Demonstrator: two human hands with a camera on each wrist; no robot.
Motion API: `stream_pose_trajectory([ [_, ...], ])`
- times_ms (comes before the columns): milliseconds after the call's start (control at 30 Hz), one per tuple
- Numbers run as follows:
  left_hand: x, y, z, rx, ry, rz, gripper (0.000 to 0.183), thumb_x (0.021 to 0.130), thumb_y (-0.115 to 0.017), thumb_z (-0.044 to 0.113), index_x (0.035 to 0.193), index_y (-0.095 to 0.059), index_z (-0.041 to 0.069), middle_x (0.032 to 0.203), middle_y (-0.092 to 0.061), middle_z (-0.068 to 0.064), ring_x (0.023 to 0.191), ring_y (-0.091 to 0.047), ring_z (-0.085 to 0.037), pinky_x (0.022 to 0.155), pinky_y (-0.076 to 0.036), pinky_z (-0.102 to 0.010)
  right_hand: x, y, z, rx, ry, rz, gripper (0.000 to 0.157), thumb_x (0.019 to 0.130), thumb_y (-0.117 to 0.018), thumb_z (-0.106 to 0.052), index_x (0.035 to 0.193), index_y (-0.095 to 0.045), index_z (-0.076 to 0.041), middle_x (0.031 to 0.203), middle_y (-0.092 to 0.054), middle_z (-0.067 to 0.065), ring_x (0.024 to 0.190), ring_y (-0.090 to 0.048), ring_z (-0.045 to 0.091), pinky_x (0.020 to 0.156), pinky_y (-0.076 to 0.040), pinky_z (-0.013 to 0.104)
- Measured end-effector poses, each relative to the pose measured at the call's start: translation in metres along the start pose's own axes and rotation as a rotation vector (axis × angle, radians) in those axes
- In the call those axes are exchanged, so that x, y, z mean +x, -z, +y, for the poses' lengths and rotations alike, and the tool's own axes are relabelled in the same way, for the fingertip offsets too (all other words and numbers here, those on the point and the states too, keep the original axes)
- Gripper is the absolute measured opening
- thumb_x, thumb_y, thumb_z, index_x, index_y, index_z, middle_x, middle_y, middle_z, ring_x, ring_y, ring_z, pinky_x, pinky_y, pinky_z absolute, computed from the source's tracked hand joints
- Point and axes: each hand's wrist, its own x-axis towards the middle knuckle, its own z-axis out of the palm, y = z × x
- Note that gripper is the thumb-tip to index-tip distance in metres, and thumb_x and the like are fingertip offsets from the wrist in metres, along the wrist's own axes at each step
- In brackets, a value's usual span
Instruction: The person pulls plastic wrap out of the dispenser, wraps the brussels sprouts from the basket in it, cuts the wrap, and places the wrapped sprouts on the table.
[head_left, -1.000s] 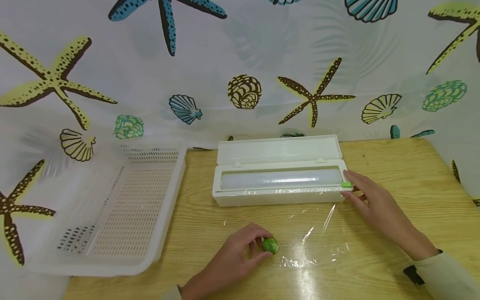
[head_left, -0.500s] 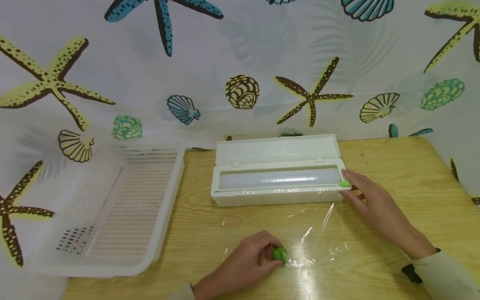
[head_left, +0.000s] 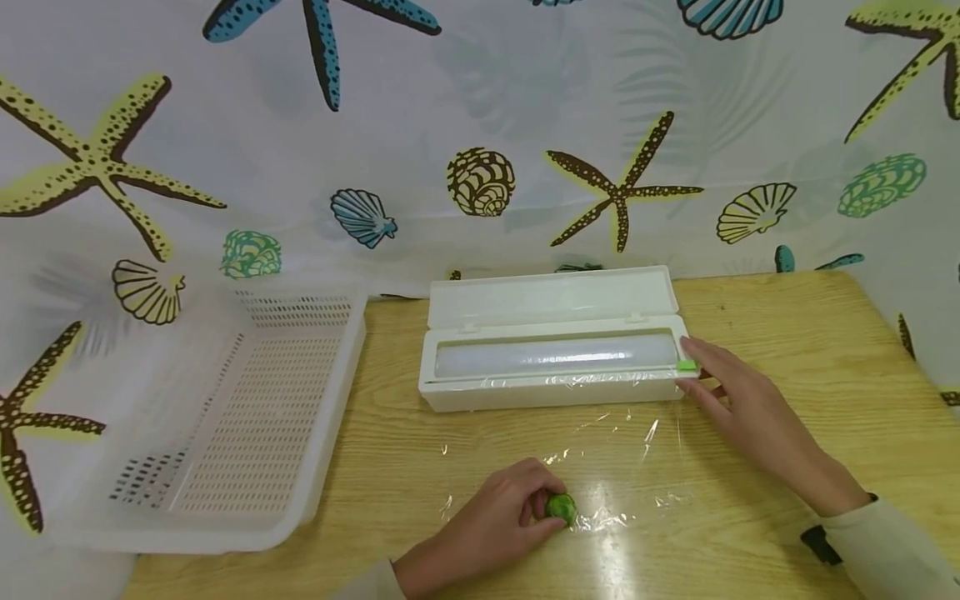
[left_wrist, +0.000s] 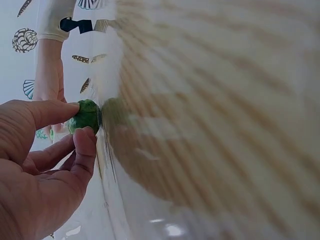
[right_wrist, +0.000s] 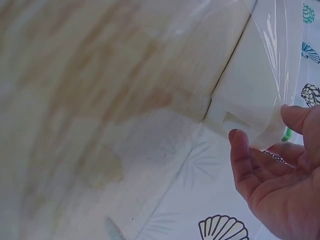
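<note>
My left hand (head_left: 502, 518) pinches a small Brussels sprout (head_left: 561, 509) between thumb and fingertips, low over the clear cling film (head_left: 651, 433) on the table. In the left wrist view the sprout (left_wrist: 86, 116) is right at the film-covered surface. The film runs forward from a white cling film dispenser (head_left: 555, 395), whose lid stands open and shows the roll inside. At the dispenser's right end, my right hand (head_left: 746, 408) grips the corner, beside a green slider (head_left: 686, 365). In the right wrist view, thumb and fingers of the right hand (right_wrist: 280, 160) bracket that end.
A white perforated plastic basket (head_left: 327, 417) stands on the left, with nothing seen inside. The wooden table (head_left: 795, 333) ends at a white cloth (head_left: 420, 108) printed with starfish and shells, hanging behind and at the sides.
The left hand has carried the sprout a little to the right and nearer the body, then nearly stopped. Glints on the film have shifted. The right hand keeps its hold on the dispenser.
</note>
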Motion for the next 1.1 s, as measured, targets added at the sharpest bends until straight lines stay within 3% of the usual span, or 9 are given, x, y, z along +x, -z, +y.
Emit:
stream_pose_trajectory([
  [300, -0.003, 0.001, 0.001, 0.027, -0.026, -0.002, 0.035, 0.09, -0.087, -0.004, 0.121, -0.071, -0.002, 0.1, -0.064, 0.001, 0.082, -0.058, -0.004, 0.068, -0.052, -0.016, -0.008, 0.003, -0.003, 0.009, -0.018, -0.039, 0.067, 0.108, -0.073, -0.013, 0.167, -0.042, -0.005, 0.154, -0.056, 0.026, 0.098, -0.076, 0.032, 0.081, -0.064, 0.053],
  [500, -0.007, 0.004, 0.002, 0.036, -0.017, -0.003, 0.037, 0.09, -0.087, -0.004, 0.123, -0.07, -0.002, 0.101, -0.063, 0.0, 0.083, -0.057, -0.006, 0.067, -0.051, -0.016, -0.016, 0.004, -0.006, 0.009, -0.104, -0.067, 0.073, 0.11, -0.068, -0.016, 0.17, -0.029, -0.002, 0.149, -0.054, 0.028, 0.1, -0.074, 0.039, 0.08, -0.062, 0.059],
  [600, -0.01, 0.007, 0.002, 0.048, -0.01, -0.002, 0.039, 0.091, -0.087, -0.001, 0.126, -0.069, -0.001, 0.104, -0.063, 0.0, 0.083, -0.056, -0.005, 0.069, -0.051, -0.016, -0.021, 0.006, -0.009, -0.046, -0.13, -0.001, 0.062, 0.109, -0.068, -0.014, 0.161, -0.039, 0.003, 0.138, -0.057, 0.027, 0.099, -0.07, 0.037, 0.074, -0.061, 0.053],
  [700, -0.017, 0.012, 0.002, 0.059, -0.004, 0.005, 0.041, 0.092, -0.087, 0.002, 0.128, -0.069, 0.001, 0.105, -0.064, 0.0, 0.082, -0.055, -0.004, 0.071, -0.051, -0.017, -0.026, 0.009, -0.011, -0.081, -0.134, 0.058, 0.039, 0.106, -0.071, -0.011, 0.139, -0.056, 0.004, 0.117, -0.059, 0.019, 0.092, -0.062, 0.029, 0.066, -0.054, 0.039],
  [800, -0.025, 0.02, 0.002, 0.053, -0.006, 0.003, 0.038, 0.093, -0.086, 0.002, 0.127, -0.069, 0.002, 0.103, -0.064, 0.001, 0.081, -0.054, -0.005, 0.073, -0.052, -0.019, -0.033, 0.012, -0.011, -0.094, -0.091, 0.071, 0.016, 0.102, -0.075, -0.007, 0.115, -0.067, -0.003, 0.103, -0.059, 0.008, 0.083, -0.056, 0.018, 0.062, -0.049, 0.03],
  [867, -0.03, 0.025, 0.001, 0.049, 0.0, 0.003, 0.033, 0.094, -0.085, 0.002, 0.124, -0.071, 0.003, 0.101, -0.064, 0.002, 0.081, -0.055, -0.005, 0.073, -0.053, -0.021, -0.038, 0.013, -0.01, -0.078, -0.029, 0.071, 0.012, 0.099, -0.079, -0.002, 0.105, -0.072, -0.009, 0.099, -0.062, -0.001, 0.079, -0.055, 0.01, 0.062, -0.05, 0.025],
  [967, -0.039, 0.033, -0.003, 0.047, 0.016, 0.003, 0.026, 0.095, -0.084, 0.001, 0.118, -0.074, 0.005, 0.1, -0.066, 0.004, 0.081, -0.056, -0.005, 0.072, -0.054, -0.023, -0.046, 0.012, -0.009, -0.021, 0.09, 0.039, 0.024, 0.092, -0.084, 0.004, 0.1, -0.076, -0.017, 0.096, -0.065, -0.013, 0.076, -0.055, 0.001, 0.063, -0.049, 0.017],
  [1100, -0.05, 0.039, -0.008, 0.095, 0.01, 0.016, 0.023, 0.093, -0.086, 0.001, 0.113, -0.077, 0.007, 0.099, -0.067, 0.005, 0.083, -0.056, -0.005, 0.074, -0.053, -0.023, -0.058, 0.008, -0.01, 0.1, 0.246, -0.085, 0.038, 0.086, -0.088, 0.007, 0.109, -0.076, -0.022, 0.099, -0.065, -0.02, 0.079, -0.056, -0.002, 0.064, -0.046, 0.013],
])
